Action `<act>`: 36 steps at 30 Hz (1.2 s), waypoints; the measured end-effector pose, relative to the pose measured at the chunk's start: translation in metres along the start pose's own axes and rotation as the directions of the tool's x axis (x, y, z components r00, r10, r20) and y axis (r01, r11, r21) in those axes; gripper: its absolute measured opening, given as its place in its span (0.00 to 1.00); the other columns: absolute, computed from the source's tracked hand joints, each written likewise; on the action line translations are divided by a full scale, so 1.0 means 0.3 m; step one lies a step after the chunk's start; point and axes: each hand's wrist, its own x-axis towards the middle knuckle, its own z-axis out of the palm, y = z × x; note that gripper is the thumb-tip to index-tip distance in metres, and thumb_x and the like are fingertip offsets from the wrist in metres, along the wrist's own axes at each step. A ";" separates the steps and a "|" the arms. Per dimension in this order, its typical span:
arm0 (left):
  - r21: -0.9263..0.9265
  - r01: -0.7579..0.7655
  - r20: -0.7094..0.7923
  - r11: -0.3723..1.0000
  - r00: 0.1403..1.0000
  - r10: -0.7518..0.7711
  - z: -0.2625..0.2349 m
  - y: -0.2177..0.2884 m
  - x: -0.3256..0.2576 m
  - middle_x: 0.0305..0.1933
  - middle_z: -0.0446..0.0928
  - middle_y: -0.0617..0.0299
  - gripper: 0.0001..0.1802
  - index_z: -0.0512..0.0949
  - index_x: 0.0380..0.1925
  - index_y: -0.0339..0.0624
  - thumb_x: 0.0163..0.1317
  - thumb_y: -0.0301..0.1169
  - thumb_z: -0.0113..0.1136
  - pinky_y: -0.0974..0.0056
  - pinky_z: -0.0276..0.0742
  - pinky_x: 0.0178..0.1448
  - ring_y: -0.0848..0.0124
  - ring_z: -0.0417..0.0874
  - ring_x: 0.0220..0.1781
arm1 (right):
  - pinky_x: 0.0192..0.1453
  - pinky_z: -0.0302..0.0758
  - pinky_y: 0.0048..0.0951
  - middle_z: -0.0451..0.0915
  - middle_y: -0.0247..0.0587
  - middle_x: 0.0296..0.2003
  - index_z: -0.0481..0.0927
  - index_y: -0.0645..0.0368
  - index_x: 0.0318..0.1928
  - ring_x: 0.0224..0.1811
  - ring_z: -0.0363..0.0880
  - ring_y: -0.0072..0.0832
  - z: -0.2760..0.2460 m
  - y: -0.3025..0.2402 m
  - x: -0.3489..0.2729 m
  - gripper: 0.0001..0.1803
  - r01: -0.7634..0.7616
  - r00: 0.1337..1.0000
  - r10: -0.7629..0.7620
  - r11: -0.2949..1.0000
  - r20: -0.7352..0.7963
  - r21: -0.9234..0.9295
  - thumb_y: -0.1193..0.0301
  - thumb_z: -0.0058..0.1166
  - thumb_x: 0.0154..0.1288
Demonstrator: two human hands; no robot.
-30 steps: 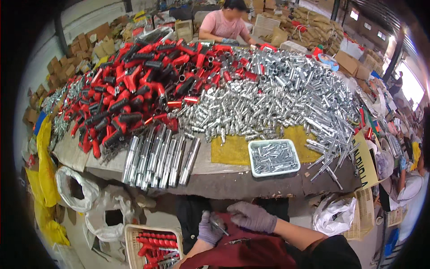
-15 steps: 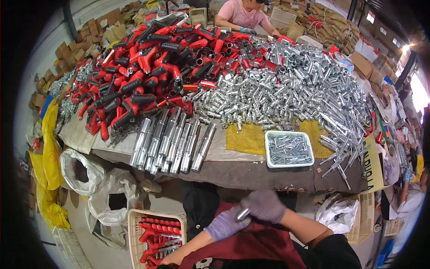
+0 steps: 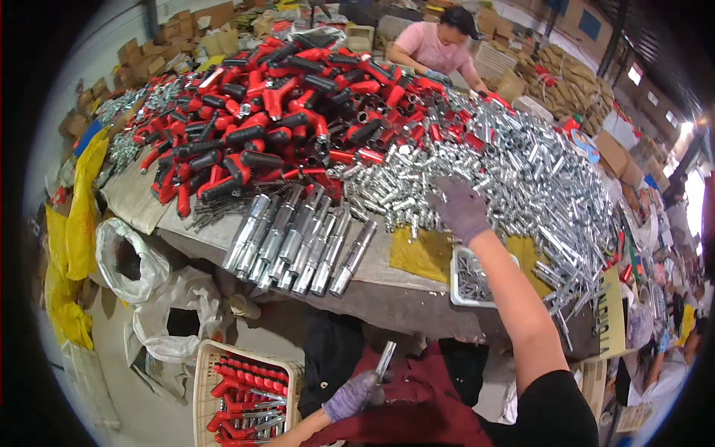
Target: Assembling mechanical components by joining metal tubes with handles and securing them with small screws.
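Observation:
My left hand [image 3: 348, 396], in a purple-grey glove, is low in front of my dark red apron. It is closed around a shiny metal tube [image 3: 385, 359], whose upper end points up and slightly right. My right hand [image 3: 462, 210], gloved in grey, reaches over the table to the near side of a heap of small silver metal fittings [image 3: 417, 173]. Its fingers look spread at the fittings, and I see nothing held in them. Beneath the right forearm, a white tray [image 3: 453, 287] of thin metal pins is partly covered.
Red-and-black handles [image 3: 246, 138] form a big pile at left. Thick silver tubes [image 3: 298, 242] are stacked near the table's front edge. A cream basket [image 3: 205, 387] of red-handled parts stands low left, near white sacks [image 3: 134, 261]. Across the table sits a co-worker [image 3: 436, 48].
My right hand has left my left hand and stretched forward to the fittings. My left hand has moved slightly left and down, its tube now more upright. The view has shifted a little.

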 end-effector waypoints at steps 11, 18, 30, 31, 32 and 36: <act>-0.260 -0.151 -0.350 0.954 0.935 0.053 -0.045 0.018 -0.136 0.31 0.77 0.61 0.22 0.70 0.50 0.42 0.63 0.46 0.53 0.68 0.73 0.32 0.74 0.76 0.28 | 0.62 0.65 0.38 0.73 0.44 0.55 0.74 0.51 0.53 0.58 0.70 0.41 0.120 0.183 0.154 0.19 -0.053 0.987 0.064 0.996 -0.151 0.075 0.60 0.46 0.65; 0.065 -0.068 -0.183 0.996 0.980 0.079 -0.041 0.069 -0.050 0.26 0.73 0.67 0.19 0.71 0.46 0.45 0.64 0.46 0.53 0.73 0.70 0.29 0.78 0.73 0.25 | 0.46 0.74 0.36 0.78 0.43 0.39 0.77 0.55 0.42 0.43 0.77 0.41 -0.011 0.080 -0.341 0.12 0.303 0.897 -0.405 0.857 0.179 0.418 0.73 0.49 0.56; 0.460 -0.181 0.074 0.869 0.983 0.166 0.076 0.028 0.120 0.40 0.78 0.58 0.33 0.67 0.58 0.45 0.60 0.55 0.53 0.64 0.75 0.46 0.71 0.78 0.39 | 0.41 0.73 0.34 0.78 0.46 0.34 0.76 0.57 0.41 0.38 0.78 0.41 0.094 -0.069 -0.787 0.19 -0.077 0.823 -0.317 0.760 0.471 0.645 0.54 0.44 0.66; -0.019 0.018 0.104 1.000 0.994 -0.016 0.088 0.060 0.113 0.38 0.77 0.59 0.34 0.66 0.59 0.46 0.59 0.56 0.54 0.67 0.75 0.41 0.72 0.77 0.35 | 0.40 0.73 0.35 0.78 0.46 0.33 0.77 0.57 0.40 0.38 0.78 0.42 0.083 -0.062 -0.777 0.19 -0.124 0.868 -0.245 0.735 0.432 0.667 0.54 0.45 0.66; -0.478 0.247 0.215 0.843 0.963 -0.161 0.097 0.085 0.112 0.36 0.76 0.59 0.35 0.65 0.60 0.48 0.58 0.56 0.55 0.69 0.75 0.35 0.74 0.76 0.32 | 0.40 0.73 0.35 0.78 0.47 0.32 0.77 0.57 0.39 0.37 0.79 0.42 0.073 -0.056 -0.766 0.19 -0.167 0.903 -0.171 0.704 0.394 0.690 0.54 0.45 0.66; -0.469 0.275 0.047 0.839 0.957 -0.287 0.229 0.187 0.123 0.28 0.73 0.67 0.34 0.64 0.60 0.50 0.58 0.53 0.57 0.78 0.61 0.20 0.81 0.67 0.18 | 0.39 0.74 0.35 0.78 0.48 0.29 0.78 0.58 0.37 0.35 0.79 0.43 0.030 -0.061 -0.716 0.18 -0.196 0.902 -0.119 0.744 0.414 0.639 0.55 0.48 0.64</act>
